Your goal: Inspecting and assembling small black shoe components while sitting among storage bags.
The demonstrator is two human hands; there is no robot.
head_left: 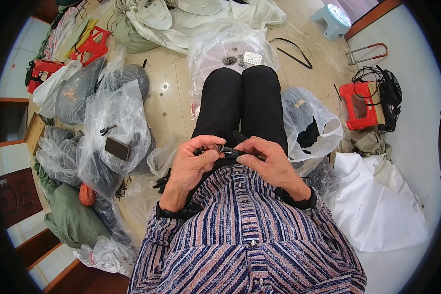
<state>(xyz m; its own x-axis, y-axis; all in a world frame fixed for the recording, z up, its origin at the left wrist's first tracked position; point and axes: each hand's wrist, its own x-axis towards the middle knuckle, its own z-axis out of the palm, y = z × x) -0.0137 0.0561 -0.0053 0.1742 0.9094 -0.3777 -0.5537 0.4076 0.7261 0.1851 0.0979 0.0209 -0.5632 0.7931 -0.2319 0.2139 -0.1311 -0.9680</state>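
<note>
Both hands meet over my lap, above black trousers. My left hand [193, 159] pinches a small metal ring [219, 147] at the end of a black strap [236, 153]. My right hand [267, 157] grips the same black strap from the other side, fingers curled over it. More black strap pieces [161, 182] hang under my left wrist. Both sleeves are striped, with dark cuffs at the wrists.
Clear plastic bags [115, 122] of dark material lie at my left, a dark phone [117, 148] on one. A bag with small metal parts [232, 60] sits past my knees. Red stools [360, 105] stand right and far left, a blue stool [332, 18] beyond, white sheet [377, 201] at right.
</note>
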